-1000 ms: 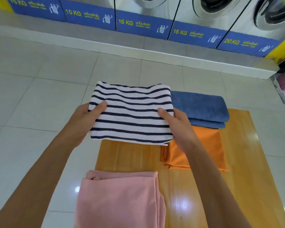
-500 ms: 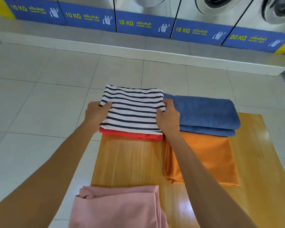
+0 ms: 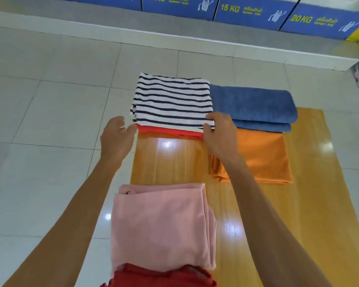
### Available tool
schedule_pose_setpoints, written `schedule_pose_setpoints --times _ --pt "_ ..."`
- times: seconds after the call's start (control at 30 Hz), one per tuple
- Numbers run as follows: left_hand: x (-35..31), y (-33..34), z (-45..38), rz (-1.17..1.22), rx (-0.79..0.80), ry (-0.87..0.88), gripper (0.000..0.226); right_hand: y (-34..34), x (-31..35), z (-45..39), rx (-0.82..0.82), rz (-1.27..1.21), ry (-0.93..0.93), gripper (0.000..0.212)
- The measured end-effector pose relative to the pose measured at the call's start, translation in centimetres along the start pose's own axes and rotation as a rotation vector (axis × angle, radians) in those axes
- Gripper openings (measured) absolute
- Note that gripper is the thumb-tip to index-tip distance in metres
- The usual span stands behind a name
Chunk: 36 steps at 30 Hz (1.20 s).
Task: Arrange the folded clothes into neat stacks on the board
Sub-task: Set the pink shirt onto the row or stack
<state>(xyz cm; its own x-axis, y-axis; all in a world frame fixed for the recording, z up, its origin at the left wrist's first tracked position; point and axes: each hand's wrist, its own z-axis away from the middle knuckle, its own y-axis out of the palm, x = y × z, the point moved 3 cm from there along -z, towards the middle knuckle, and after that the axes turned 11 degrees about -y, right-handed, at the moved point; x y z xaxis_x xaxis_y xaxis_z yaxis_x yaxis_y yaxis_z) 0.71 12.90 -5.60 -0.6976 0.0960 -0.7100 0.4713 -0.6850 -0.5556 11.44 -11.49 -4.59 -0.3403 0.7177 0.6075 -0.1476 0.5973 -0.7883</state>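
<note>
2 hands reach out over a wooden board (image 3: pixel 174 160) that lies on a pale tiled floor (image 3: pixel 50 112). At 12 o'clock on the board sits a folded striped garment (image 3: pixel 172 100), white with dark navy stripes, lying on top of a folded red cloth (image 3: pixel 170 132) whose near edge shows beneath it. The right hand (image 3: pixel 220 135) is at the near right corner of this pile, its fingertips and thumb curled on the corner of the striped garment and pinching its edge. The left hand (image 3: pixel 117 137) hangs just beside the near left corner of the pile, fingers relaxed and slightly spread, holding nothing; whether a fingertip touches the red cloth I cannot tell.

At 1 o'clock, touching the right side of the striped garment, lies a folded blue towel (image 3: pixel 253 106) in 2 thick layers. Its near edge rests on a flat folded orange cloth (image 3: pixel 263 156) at 3 o'clock on the board. At 6 o'clock, near the person, a folded pink cloth (image 3: pixel 160 224) lies partly over the board's left edge, and a darker red cloth (image 3: pixel 164 278) shows at the bottom of the view below it.

Along the far side runs a grey step (image 3: pixel 174 32) under blue washer panels (image 3: pixel 251 11) marked 15 KG and 20 KG.
</note>
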Motion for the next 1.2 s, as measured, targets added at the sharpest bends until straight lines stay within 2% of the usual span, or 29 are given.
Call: schedule_pose_setpoints --times 0.17,0.23,0.3,0.33,0.4,0.5,0.6,0.73,0.8,0.93,1.1,1.2 --pt "11.5 -4.5 7.3 -0.084 0.112 -0.159 0.044 0.0 -0.2 12.3 0.011 -0.063 0.246 0.029" --pt "15.1 -5.2 10.1 -0.120 0.208 -0.234 0.050 0.4 -0.5 17.0 0.068 -0.085 0.403 0.043" --pt "17.2 -4.9 12.5 -0.142 0.327 -0.293 0.067 1.2 -0.5 20.7 0.160 -0.117 0.558 0.058" --pt "17.7 -4.7 13.4 -0.152 0.365 -0.300 0.066 1.7 -0.2 22.2 0.195 -0.146 0.601 0.061" --pt "18.0 -3.9 14.7 -0.137 0.344 -0.242 0.047 2.7 0.6 23.9 0.211 -0.233 0.641 0.064" --pt "17.4 -3.4 15.8 -0.030 0.227 -0.197 0.033 3.7 1.6 24.7 0.175 -0.346 0.663 0.064" --pt "16.6 -3.8 15.9 0.037 0.170 -0.190 0.031 3.7 1.8 24.3 0.130 -0.403 0.615 0.048" --pt "15.9 -3.9 14.6 0.059 0.250 -0.190 0.031 2.9 1.8 23.3 0.045 -0.426 0.552 0.035" --pt "15.2 -3.4 13.6 0.081 0.320 -0.227 0.030 3.0 1.8 22.5 0.058 -0.443 0.551 0.035" --pt "12.3 -3.3 11.7 0.128 0.347 -0.254 0.024 2.6 1.6 19.9 0.095 -0.549 0.582 0.030" --pt "5.0 -4.3 8.8 0.273 0.397 -0.191 0.025 -2.0 2.6 13.4 -0.031 -0.639 0.492 0.021" --pt "-0.5 -4.4 6.4 0.356 0.427 -0.109 0.027 -5.1 3.5 8.3 -0.115 -0.659 0.412 0.027"
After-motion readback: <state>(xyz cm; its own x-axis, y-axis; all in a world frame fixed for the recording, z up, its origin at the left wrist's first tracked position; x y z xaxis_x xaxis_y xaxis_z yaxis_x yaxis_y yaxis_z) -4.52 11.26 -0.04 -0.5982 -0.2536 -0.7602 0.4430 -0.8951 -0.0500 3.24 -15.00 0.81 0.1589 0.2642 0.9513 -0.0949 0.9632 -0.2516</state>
